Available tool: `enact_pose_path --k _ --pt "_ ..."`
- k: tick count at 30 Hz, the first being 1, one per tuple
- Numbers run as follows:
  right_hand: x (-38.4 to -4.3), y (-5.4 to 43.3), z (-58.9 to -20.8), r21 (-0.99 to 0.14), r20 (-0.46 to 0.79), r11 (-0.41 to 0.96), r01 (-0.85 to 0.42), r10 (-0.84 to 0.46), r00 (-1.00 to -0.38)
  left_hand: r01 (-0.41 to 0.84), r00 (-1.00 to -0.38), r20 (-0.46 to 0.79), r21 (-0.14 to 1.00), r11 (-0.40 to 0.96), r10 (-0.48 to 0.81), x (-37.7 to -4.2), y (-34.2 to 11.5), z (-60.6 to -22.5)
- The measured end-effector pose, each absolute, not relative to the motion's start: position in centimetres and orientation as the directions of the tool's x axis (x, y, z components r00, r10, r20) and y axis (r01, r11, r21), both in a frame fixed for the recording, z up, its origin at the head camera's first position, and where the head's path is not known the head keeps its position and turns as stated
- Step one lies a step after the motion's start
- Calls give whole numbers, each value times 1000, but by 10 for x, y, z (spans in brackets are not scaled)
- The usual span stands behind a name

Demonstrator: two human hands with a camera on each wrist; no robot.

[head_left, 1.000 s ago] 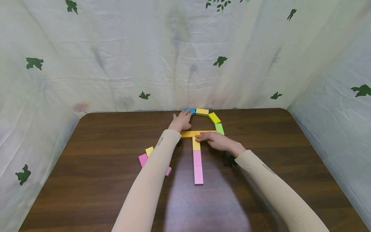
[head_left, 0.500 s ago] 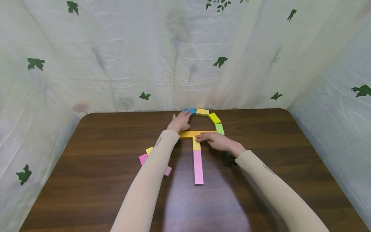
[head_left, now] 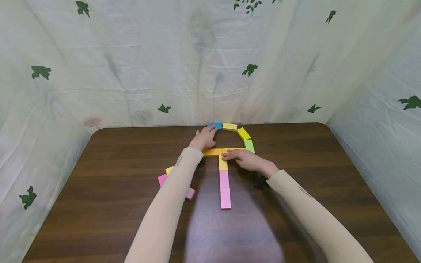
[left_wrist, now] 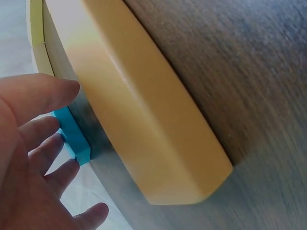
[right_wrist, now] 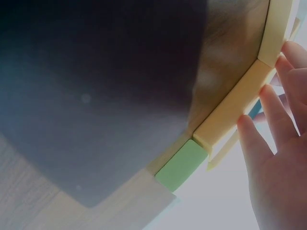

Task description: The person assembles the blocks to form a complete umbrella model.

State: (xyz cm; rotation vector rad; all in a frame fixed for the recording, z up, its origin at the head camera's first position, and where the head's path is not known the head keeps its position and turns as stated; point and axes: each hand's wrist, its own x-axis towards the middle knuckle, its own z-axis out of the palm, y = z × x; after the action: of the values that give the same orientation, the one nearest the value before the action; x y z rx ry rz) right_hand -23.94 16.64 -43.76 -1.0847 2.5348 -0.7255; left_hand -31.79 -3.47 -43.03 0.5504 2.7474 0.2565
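In the head view my left hand (head_left: 204,138) reaches to the table's far edge, its fingertips on a blue block (head_left: 218,126). The left wrist view shows those fingers spread along the blue block (left_wrist: 74,136), the thumb apart from it. My right hand (head_left: 245,159) lies palm down with extended fingers touching the bar of two orange blocks (head_left: 212,152). Below the bar, a yellow block (head_left: 223,163) and two pink blocks (head_left: 224,190) form a straight stem. A pale yellow block (head_left: 230,127), a bright yellow block (head_left: 243,133) and a green block (head_left: 249,146) curve round to the right.
Under my left forearm lie a small yellow block (head_left: 169,170), a magenta block (head_left: 162,179) and a pink block (head_left: 190,194), partly covered by the sleeve. A pale patterned curtain (head_left: 138,65) hangs right behind the brown wooden table (head_left: 108,190).
My left hand and forearm have shifted very slightly left, the fingertips staying on the blue block. The right hand and the blocks look unmoved.
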Motion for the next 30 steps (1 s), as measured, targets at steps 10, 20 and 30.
enact_pose_path --k 10,20,30 --pt "-241 166 -437 -548 -69 594 -589 -734 -676 349 -872 -270 241 906 408 -316 -39 -426" --pt "-240 167 -437 -551 -53 583 -597 -738 -672 375 -870 -228 272 887 437 -316 -66 -422" --pt "-240 166 -438 -560 -92 608 -563 -721 -687 404 -858 -152 389 828 490 -290 -111 -408"
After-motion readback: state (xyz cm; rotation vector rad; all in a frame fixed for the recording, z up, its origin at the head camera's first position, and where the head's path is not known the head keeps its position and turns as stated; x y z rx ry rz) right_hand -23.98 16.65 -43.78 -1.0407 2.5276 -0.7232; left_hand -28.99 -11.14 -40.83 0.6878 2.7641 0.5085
